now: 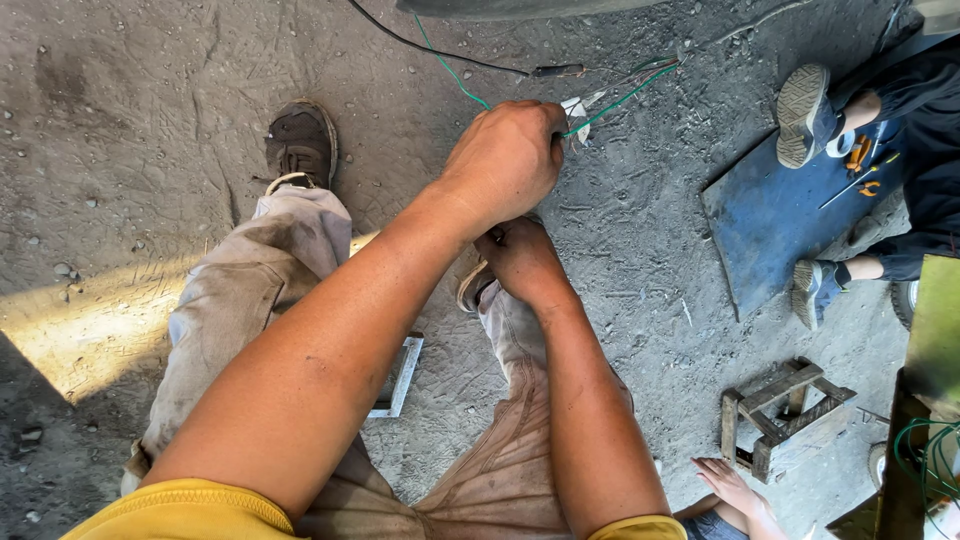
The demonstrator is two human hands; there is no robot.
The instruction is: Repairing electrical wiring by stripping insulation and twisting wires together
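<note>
My left hand [508, 158] is closed in a fist around a bundle of thin wires, with green wires [625, 95] running out to the upper right and a white connector [578, 108] at the knuckles. A black cable [440, 50] leads off to the top. Just below and behind the left hand, my right hand [522, 258] is curled shut; what it holds is hidden by the left hand. Both arms reach out over my legs in dirty light trousers, with a brown shoe [301, 143] on the dusty ground.
A blue board [770, 225] lies at the right with orange-handled tools [860, 160] on it and another person's feet in sneakers [806, 115] beside it. A small wooden stool [785, 405] stands lower right, next to someone's hand [728, 482]. A white frame [400, 378] lies under my legs.
</note>
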